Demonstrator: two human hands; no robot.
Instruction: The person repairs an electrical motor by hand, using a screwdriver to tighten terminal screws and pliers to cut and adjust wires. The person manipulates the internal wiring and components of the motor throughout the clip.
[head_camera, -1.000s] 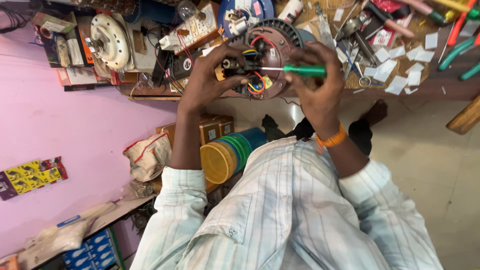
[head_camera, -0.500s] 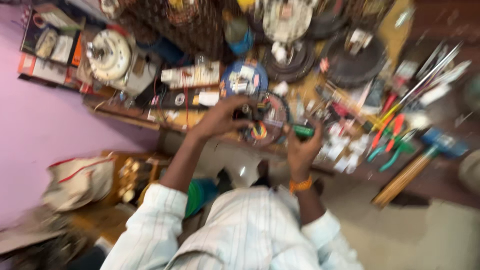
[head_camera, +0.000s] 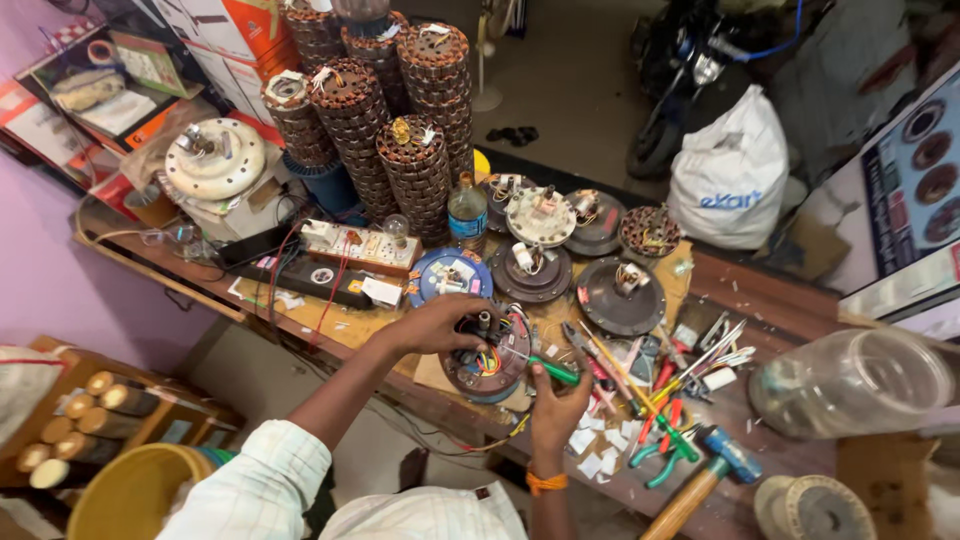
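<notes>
Fan motor stator (head_camera: 487, 362) is sitting at the bench edge under your left hand (head_camera: 440, 325), fingers clamping its hub; your right hand (head_camera: 556, 400) is gripping a green-handled screwdriver (head_camera: 545, 368). A slipping tip risks nicking the coloured wires (head_camera: 487, 360).

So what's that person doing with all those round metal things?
A person is bent over a cluttered workbench. The left hand grips a round motor part with coloured wires, lying on the bench. The right hand holds a green-handled screwdriver with its tip at that part. More round motor pieces, stacks of wound cores, pliers and a hammer lie around.
</notes>
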